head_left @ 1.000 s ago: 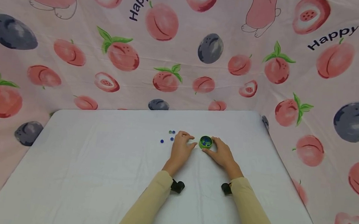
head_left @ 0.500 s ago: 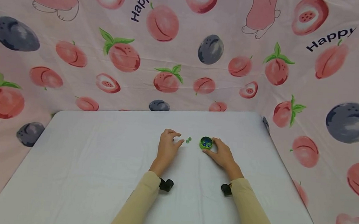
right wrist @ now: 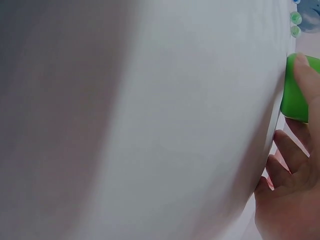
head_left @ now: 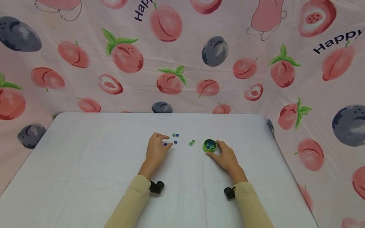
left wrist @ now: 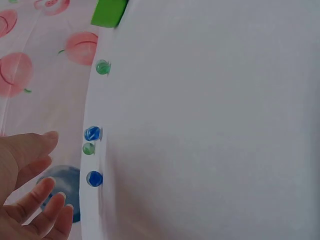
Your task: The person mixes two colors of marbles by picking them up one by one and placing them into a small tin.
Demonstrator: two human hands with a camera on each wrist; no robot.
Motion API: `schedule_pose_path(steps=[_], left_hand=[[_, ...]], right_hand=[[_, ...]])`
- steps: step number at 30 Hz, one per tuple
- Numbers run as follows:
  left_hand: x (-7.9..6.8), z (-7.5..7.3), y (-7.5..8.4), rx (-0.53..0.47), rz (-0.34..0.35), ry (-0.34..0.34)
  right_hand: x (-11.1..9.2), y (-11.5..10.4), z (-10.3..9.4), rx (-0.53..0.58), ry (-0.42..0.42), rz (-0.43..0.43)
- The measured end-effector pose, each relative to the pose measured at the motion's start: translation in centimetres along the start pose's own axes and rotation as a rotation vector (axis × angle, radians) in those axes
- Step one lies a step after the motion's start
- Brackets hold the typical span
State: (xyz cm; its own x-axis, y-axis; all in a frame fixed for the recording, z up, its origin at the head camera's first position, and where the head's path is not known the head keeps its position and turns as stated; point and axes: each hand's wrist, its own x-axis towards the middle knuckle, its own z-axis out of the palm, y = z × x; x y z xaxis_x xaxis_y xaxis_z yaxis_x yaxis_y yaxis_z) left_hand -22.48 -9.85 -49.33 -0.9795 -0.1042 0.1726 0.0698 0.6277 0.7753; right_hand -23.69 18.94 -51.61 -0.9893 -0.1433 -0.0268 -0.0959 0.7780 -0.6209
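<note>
My right hand (head_left: 228,158) holds a small round green cup (head_left: 205,149) between thumb and fingers, with several blue and green marbles inside. In the right wrist view the thumb lies along the cup's green wall (right wrist: 295,97). My left hand (head_left: 155,151) is to the left, its thumb and fingers parted on either side of a blue marble (head_left: 165,144) in the head view. Nothing is held in its spread fingers in the left wrist view. Close by lie two more blue marbles (head_left: 175,142) and a green marble (head_left: 174,135). Two green marbles (head_left: 193,141) lie nearer the cup.
Everything sits on a table with a white cover (head_left: 85,163). Behind and to the right hangs a pink fruit-print cloth (head_left: 127,84), close to the table's far edge. A small black camera (head_left: 157,187) is strapped to each wrist.
My left hand has moved left, away from the cup, to the blue marbles. Two green marbles now show between it and the cup. My right hand has stayed on the cup.
</note>
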Motion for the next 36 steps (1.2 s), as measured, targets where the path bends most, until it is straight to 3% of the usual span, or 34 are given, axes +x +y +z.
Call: schedule_pose_path(steps=[21,36], left_hand=[[0.5,-0.1,-2.5,0.091,-0.032,-0.063],[0.8,0.4,-2.9,0.131,-0.024,-0.036]], right_hand=[[-0.3,0.1,-0.4,0.007,-0.009,-0.002],[0.1,0.1,-0.3,0.004,-0.014,-0.008]])
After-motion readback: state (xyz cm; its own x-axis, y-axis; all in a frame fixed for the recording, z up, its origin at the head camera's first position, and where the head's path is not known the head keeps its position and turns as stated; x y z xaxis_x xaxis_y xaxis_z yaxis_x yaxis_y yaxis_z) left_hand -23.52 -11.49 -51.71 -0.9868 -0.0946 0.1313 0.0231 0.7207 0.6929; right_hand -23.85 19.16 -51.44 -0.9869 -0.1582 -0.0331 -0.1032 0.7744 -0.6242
